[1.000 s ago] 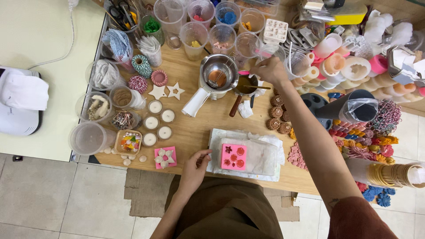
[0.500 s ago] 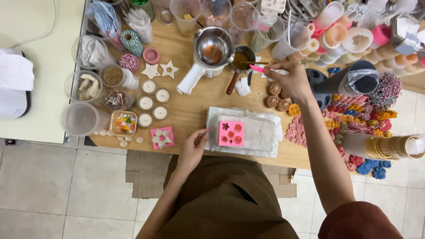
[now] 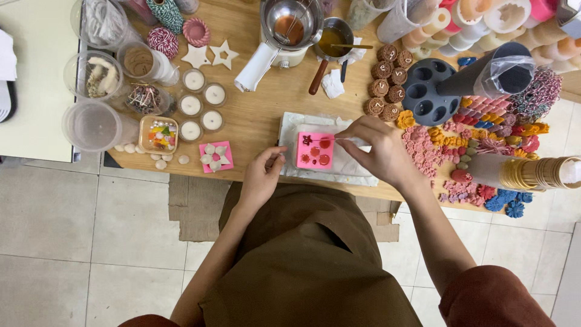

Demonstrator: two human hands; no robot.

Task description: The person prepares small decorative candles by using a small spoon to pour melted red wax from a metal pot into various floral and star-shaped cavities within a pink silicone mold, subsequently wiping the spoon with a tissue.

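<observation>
Hands first: the right hand [image 3: 378,151] hangs over a pink mould [image 3: 316,151], thumb and forefinger pinching a thin stick [image 3: 331,140], while the left hand [image 3: 261,175] rests at the bench [image 3: 260,115] edge just left of the mould, fingers loosely curled and holding nothing that shows. By size, the bench comes first, wooden and crowded; on it, near the front edge, lies a white cloth [image 3: 354,168], and the mould sits on the cloth's left half, between the two hands. Its cavities already show red fill. Behind it, well apart, stand a steel pot [image 3: 292,23] on a warmer and a small pan [image 3: 334,37] of amber liquid. Left of the mould lie a pink tile [image 3: 216,157] with pale shells and four white candles [image 3: 201,104]; to the right, heaps of small coloured flowers [image 3: 433,151] and a dark round mould [image 3: 431,91]. Smallest is the stick: its long axis runs nearly level, left to right across the mould's top edge, its free tip pointing left over the upper cavities and its other end hidden in the fingers. To do this well, I judge that the tip should work one cavity at a time with a light touch, the left hand moving in to steady the mould against sliding on the cloth.
</observation>
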